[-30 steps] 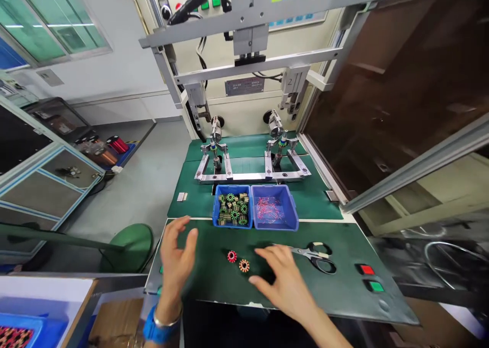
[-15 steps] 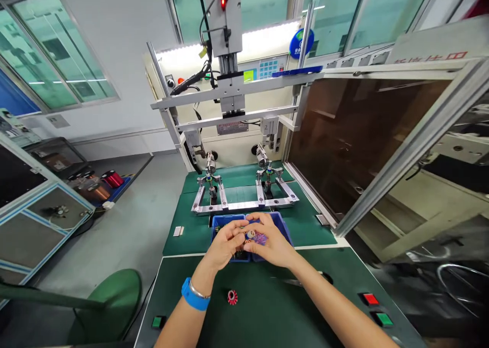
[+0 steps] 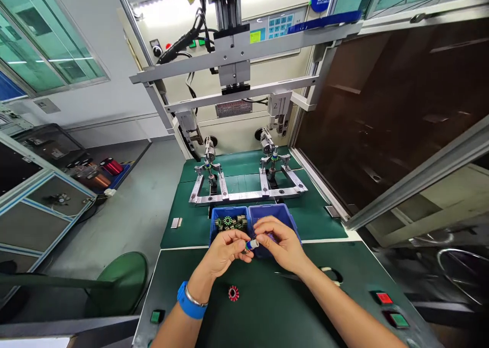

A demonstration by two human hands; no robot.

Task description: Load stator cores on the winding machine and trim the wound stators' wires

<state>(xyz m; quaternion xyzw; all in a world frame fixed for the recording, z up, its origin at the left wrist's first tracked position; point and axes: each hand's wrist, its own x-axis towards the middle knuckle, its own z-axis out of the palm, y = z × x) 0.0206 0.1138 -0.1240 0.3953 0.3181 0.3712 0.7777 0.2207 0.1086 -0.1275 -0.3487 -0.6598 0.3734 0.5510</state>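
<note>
My left hand (image 3: pixel 228 251), with a blue band and a metal bracelet at the wrist, pinches a small part with a blue and white cylindrical end (image 3: pixel 252 244). Close beside it on the right is my right hand (image 3: pixel 280 243), its fingers bent near the white end; whether they touch it is unclear. Behind my hands stand a blue bin (image 3: pixel 212 228) with several green-and-metal cores (image 3: pixel 228 221) and a second, purplish-blue bin (image 3: pixel 273 211), partly hidden by my right hand. A red-and-white ring-shaped core (image 3: pixel 233 293) lies on the green table in front.
Beyond the bins, a metal fixture frame (image 3: pixel 244 196) holds two spindles under a machine gantry (image 3: pixel 233 57). Scissors (image 3: pixel 330 274) lie partly under my right forearm. Red (image 3: pixel 384 298) and green (image 3: pixel 398 320) buttons sit at right, another green button (image 3: pixel 156 316) at left.
The view has moved closer to the machine. My hands have drawn slightly apart and back from the bins, uncovering the green cores and the blue and white end of the held part.
</note>
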